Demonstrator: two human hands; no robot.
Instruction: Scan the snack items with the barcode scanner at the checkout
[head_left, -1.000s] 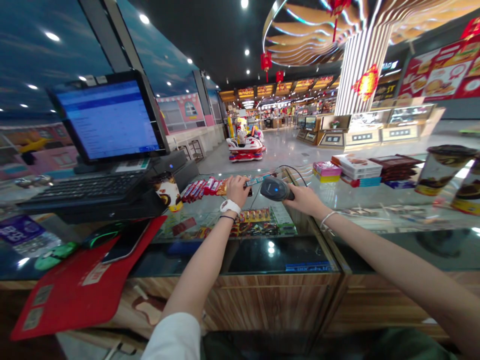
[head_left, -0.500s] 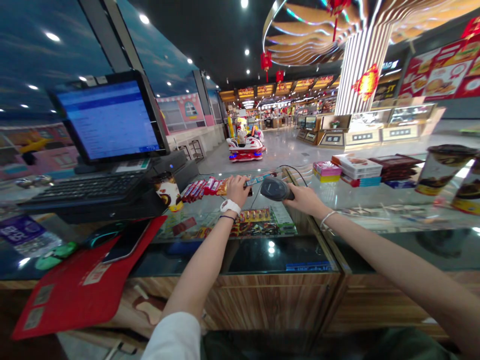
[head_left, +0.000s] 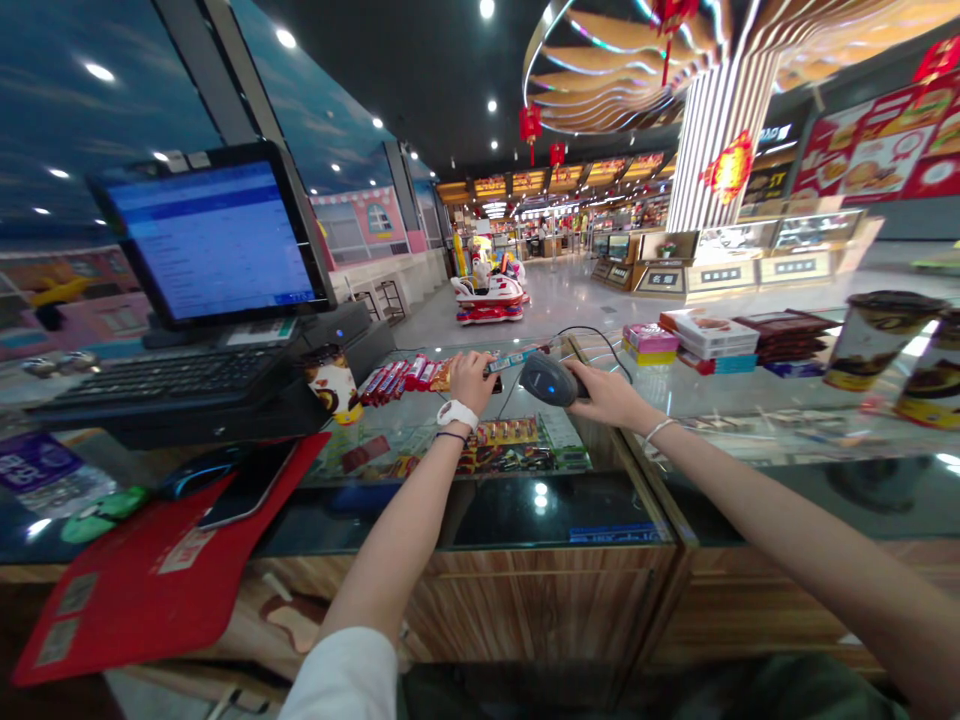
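Note:
Over the glass counter (head_left: 420, 435), my left hand (head_left: 471, 378) is closed on the end of a slim blue packet (head_left: 511, 361), whose exact kind I cannot make out. My right hand (head_left: 604, 393) wraps round the handle of a dark barcode scanner (head_left: 549, 380), a small blue light showing on its head. The scanner's head points left, close beside the packet. Just left of my left hand lies a row of red-wrapped snack bars (head_left: 401, 378). Several more packaged goods (head_left: 517, 445) show through the glass below my wrists.
To the left stand a lit monitor (head_left: 217, 235), a keyboard (head_left: 165, 375) and a printed cup (head_left: 331, 385). A phone (head_left: 251, 485) rests on a red sheet (head_left: 150, 590). Stacked boxes (head_left: 709, 335) and large cups (head_left: 881, 340) occupy the right counter. The scanner's cable (head_left: 600, 332) loops behind.
A blue light now shows on the scanner's head, which has tilted slightly. Both hands keep their holds and have barely moved; the whole view has shifted a little.

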